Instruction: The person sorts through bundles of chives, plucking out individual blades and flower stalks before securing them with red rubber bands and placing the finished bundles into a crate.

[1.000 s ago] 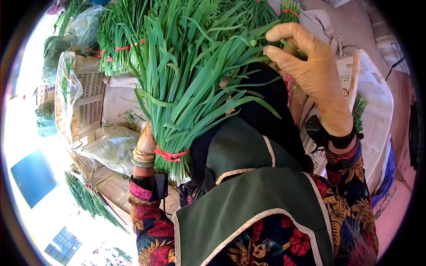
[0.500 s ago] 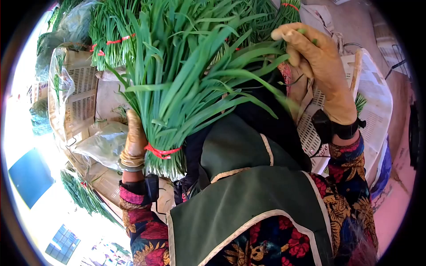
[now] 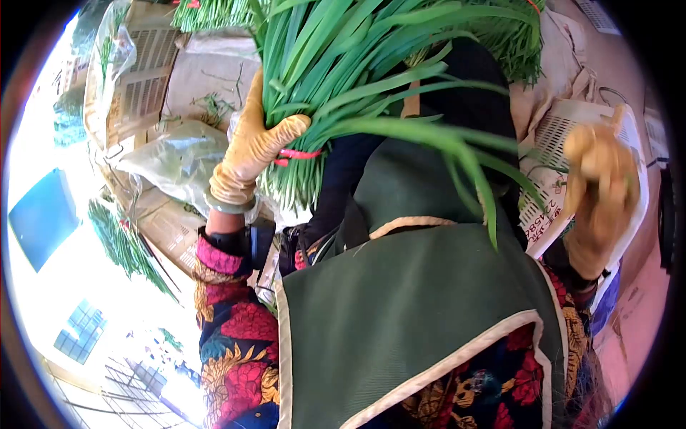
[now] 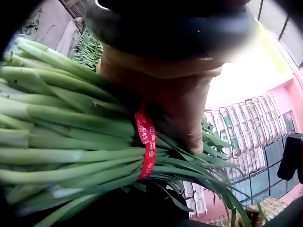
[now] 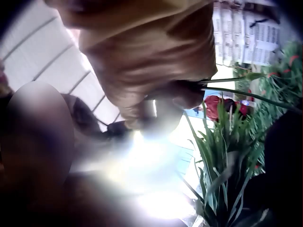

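A thick bunch of garlic chives (image 3: 343,79) spreads its long green leaves across the head view, white cut ends toward the body. Around its stems runs a printed red band (image 4: 147,144). My gloved left hand (image 3: 254,146) grips the bunch beside the band, thumb laid across the stems. Off to the right, my gloved right hand (image 3: 600,193) is blurred, its fingers curled. In the right wrist view a couple of thin green leaves (image 5: 236,92) stick out from between those fingers. Some leaves of the held bunch droop over the dark green apron (image 3: 421,307).
More banded chives (image 3: 214,16) lie at the back, others (image 3: 507,50) at the back right. A white plastic crate (image 3: 554,136) stands on the right, a beige one (image 3: 146,53) on the left. Clear plastic sheeting (image 3: 175,161) lies beside my left hand.
My right hand has pulled away from the leaves to the right and down toward the body. The left hand's thumb now crosses the front of the bunch, which sits higher in view.
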